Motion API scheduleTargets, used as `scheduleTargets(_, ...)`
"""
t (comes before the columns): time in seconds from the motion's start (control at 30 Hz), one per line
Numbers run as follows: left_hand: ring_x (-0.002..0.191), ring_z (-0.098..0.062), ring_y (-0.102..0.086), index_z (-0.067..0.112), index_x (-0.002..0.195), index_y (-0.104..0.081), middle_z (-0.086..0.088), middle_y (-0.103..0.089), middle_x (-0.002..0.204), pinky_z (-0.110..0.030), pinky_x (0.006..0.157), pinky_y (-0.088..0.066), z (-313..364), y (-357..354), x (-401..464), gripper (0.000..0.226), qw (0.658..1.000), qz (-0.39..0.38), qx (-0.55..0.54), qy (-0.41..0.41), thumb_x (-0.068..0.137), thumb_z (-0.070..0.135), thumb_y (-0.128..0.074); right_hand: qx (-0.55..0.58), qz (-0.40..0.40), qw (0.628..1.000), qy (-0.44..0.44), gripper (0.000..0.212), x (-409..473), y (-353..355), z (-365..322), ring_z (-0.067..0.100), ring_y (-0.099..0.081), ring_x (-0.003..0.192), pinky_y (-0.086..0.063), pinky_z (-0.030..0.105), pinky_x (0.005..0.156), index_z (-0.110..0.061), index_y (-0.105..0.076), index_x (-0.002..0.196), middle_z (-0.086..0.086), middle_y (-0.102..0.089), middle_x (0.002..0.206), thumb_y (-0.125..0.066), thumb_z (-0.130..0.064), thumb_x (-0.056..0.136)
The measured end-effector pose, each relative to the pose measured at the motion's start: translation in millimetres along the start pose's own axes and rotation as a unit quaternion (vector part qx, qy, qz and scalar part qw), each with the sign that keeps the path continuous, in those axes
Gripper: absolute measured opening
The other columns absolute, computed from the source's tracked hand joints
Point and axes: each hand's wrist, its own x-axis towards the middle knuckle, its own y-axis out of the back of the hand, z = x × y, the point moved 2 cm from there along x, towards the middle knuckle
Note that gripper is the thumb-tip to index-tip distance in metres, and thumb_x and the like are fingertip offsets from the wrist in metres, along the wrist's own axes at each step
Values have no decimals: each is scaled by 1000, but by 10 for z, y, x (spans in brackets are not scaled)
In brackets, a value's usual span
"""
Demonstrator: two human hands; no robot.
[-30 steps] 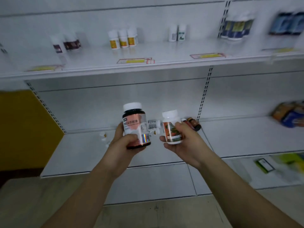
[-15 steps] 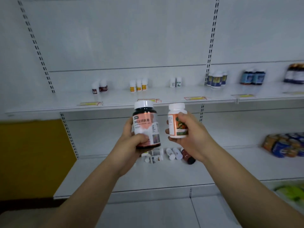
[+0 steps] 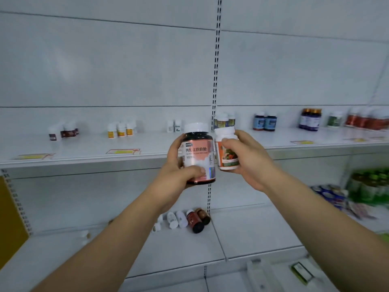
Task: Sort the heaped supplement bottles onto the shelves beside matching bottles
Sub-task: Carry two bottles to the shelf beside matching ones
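Left hand [image 3: 179, 173]: holding the dark bottle [image 3: 199, 157] round its middle.
Right hand [image 3: 246, 159]: holding the small white bottle [image 3: 227, 152].
Feel: probably light, hard, smooth; gripping the sides is looking safest.

I see wide bare stretches on the upper shelf [image 3: 147, 144] between its small bottle groups: maroon bottles [image 3: 63, 132] far left, yellow bottles [image 3: 121, 130], then white bottles [image 3: 174, 126]. Right of the slotted upright [image 3: 214, 98], groups crowd closer. On the lower shelf [image 3: 252, 232], the heap [image 3: 185, 220] blocks only the back centre; packs [image 3: 357, 192] fill the right end.
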Motion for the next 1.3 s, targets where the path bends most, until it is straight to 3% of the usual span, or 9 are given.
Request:
scheduleTargets(0.1,87,-24,-68,43,123,-42,-10,-66,106,-43,75,-58,-57,-143,168,76,1000,-4,-7,-4,78,-17,-55,-5,16,1000,-5,15,70,202,3,19,-63,76,-55,44,75,-24,-62,102,6,-65,94,-60,-15,90)
scheduleTargets(0.2,87,-20,-67,48,114,-45,-8,-65,104,-44,77,-57,-76,-247,345,75,1000,-24,10,-2,80,-19,-52,-4,35,999,-7,15,148,360,23,19,-66,79,-57,44,75,-24,-63,101,6,-68,97,-60,-16,89)
scheduleTargets(0.37,99,-32,-65,40,134,-37,-14,-65,111,-52,84,-54,-174,-510,749,78,996,-84,3,14,81,-14,-56,-9,101,995,-6,16,220,728,-13,21,-66,82,-57,44,75,-23,-62,103,9,-67,100,-61,-15,89)
scheduleTargets(0.5,100,-26,-65,44,127,-40,-8,-66,110,-46,83,-56,-352,-1057,1058,71,989,-147,-7,18,84,-10,-56,-76,185,980,-7,18,142,1330,-107,17,-67,86,-57,40,80,-25,-59,109,4,-68,99,-60,-20,91)
scheduleTargets(0.67,96,-24,-66,48,121,-38,-8,-63,111,-43,78,-57,-618,-2044,1306,70,975,-218,-15,44,85,-9,-56,-157,246,956,-15,34,-82,2344,-238,21,-66,92,-52,36,76,-22,-52,124,5,-67,107,-60,-29,92)
scheduleTargets(0.87,97,-28,-65,48,123,-36,-8,-62,111,-50,84,-55,-976,-3556,1556,72,961,-271,-26,52,84,-9,-58,-191,287,938,-16,41,-411,3931,-440,29,-67,96,-53,52,89,-17,-52,124,10,-66,109,-64,-33,88)
scheduleTargets(1.07,94,-27,-68,45,126,-35,-8,-62,112,-47,77,-58,-1310,-5145,1839,70,953,-295,-33,60,84,-5,-61,-214,332,918,-41,92,-646,5491,-710,25,-62,106,-50,51,94,-21,-44,137,7,-56,129,-72,-54,56)
scheduleTargets(1.3,95,-29,-67,42,127,-34,-12,-64,106,-48,81,-57,-1720,-6482,2427,75,951,-302,-13,62,80,-8,-64,-203,359,910,-35,82,-452,6994,-765,23,-63,104,-53,47,91,-21,-44,137,7,-57,128,-70,-48,65)
